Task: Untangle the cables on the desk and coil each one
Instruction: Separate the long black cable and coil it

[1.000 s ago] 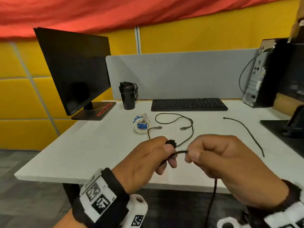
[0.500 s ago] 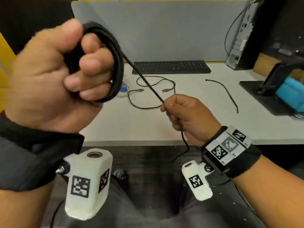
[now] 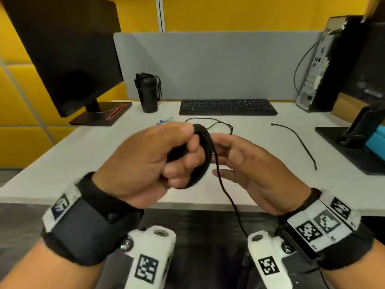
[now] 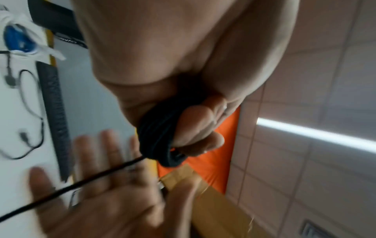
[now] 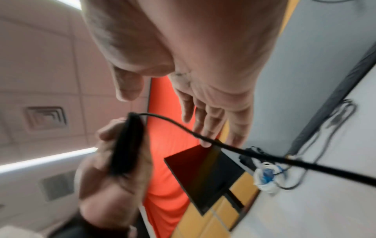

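Left hand [image 3: 145, 161] raised above the near edge of the desk [image 3: 68, 155], its fingers [image 3: 188, 161] curled around a coil [image 3: 205, 151] of black cable wound in several turns; thumb on top, the loops passing between thumb and fingers. From the upper part of the coil a loose tail [image 3: 227, 195] hangs down past the desk edge, between the two wrists. Right hand [image 3: 256, 170] just beside the coil, palm turned toward it, fingers straight and spread, grasping nothing; the tail crosses in front of its palm, and contact cannot be told because of blur. In the left wrist view the coil [image 4: 160, 133] sits in the curled fingers and the tail [image 4: 71, 186] runs across the spread right hand [image 4: 105, 198]. In the right wrist view the tail [image 5: 234, 148] passes under the outstretched fingertips [image 5: 205, 141]. On the desk behind the hands: a thin black cable [image 3: 220, 124] lying in a loose loop, a short black cable [image 3: 298, 142] lying alone to the right, and a white bundle [image 5: 266, 177] with a blue part. A keyboard [image 3: 227, 107], bottle [image 3: 148, 92] and monitor [image 3: 68, 49] stand at the back.
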Demonstrator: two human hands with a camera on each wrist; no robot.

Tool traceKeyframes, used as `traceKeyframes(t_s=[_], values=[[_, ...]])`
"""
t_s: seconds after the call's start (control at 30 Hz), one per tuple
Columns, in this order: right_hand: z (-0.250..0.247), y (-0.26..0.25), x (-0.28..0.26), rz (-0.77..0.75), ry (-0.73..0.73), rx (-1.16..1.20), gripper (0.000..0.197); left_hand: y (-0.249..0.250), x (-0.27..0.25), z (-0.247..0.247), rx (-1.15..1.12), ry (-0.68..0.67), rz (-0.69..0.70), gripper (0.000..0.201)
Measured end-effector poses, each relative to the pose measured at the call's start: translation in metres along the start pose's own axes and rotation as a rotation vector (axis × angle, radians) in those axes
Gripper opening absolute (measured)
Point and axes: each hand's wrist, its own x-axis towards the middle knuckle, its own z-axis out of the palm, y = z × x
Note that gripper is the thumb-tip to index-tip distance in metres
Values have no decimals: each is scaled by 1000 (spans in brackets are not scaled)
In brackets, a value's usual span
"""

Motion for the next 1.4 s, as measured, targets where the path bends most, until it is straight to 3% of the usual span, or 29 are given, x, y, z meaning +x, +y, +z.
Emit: traceKeyframes(t_s=[0.07, 0.17, 0.3, 0.53, 0.73, 0.83, 0.97, 1.17, 1.33, 1.4], values=[[10, -10, -3, -102, -27, 61, 47, -26, 7, 13, 44, -82, -60, 31], [20, -15, -6, -172, 108, -127, 23, -35, 14, 5, 57, -54, -89, 32], [18, -11, -5, -178, 241, -337, 22, -38, 15, 4, 298, 3, -56, 31], [21, -3, -6, -292, 273, -659, 21, -33, 7, 5, 818, 42, 80, 29], [18, -7, -7, -358, 274, -633, 19, -26, 4, 8, 1163, 93, 319, 32], [16, -13, -7, -266, 173, -436, 20, -23, 4, 6, 925, 37, 261, 31], [12, -20, -6, -76, 111, -129, 21, -28, 8, 8, 555, 78, 155, 34], [7, -27, -7, 27, 52, -30, 26, -29, 7, 18, -52, 100, -90, 25], [-4, -44, -14, -29, -64, 123, 16, -21, 1, 24, -459, -205, -199, 21], [-2, -43, -14, 13, -58, 125, 13, -27, 2, 24, -413, -178, -206, 22]])
